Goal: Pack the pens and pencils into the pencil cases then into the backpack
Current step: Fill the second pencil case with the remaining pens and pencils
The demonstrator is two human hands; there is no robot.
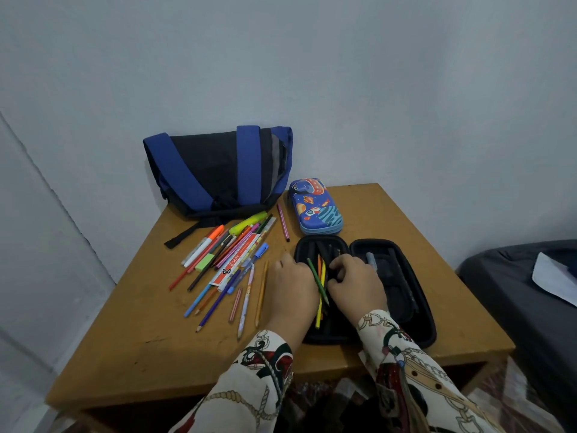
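Observation:
The black pencil case [402, 295] lies open near the table's front edge. Both hands are over its left half. My left hand [290, 289] and my right hand [356, 281] meet around a small bundle of coloured pencils [320, 285], green, yellow and orange, which stands slanted in that half. Both hands' fingers curl onto the bundle. A loose pile of pens, pencils and markers [231, 264] lies to the left of my hands. The blue space-print pencil case [315, 207] sits zipped behind the black one. The blue and black backpack [218, 170] stands against the wall.
The wooden table [131, 332] fills the corner between two pale walls. A green eraser [204, 262] and a single pink pen [283, 222] lie among the loose items. To the right stands a dark bed [515, 292] with white paper on it.

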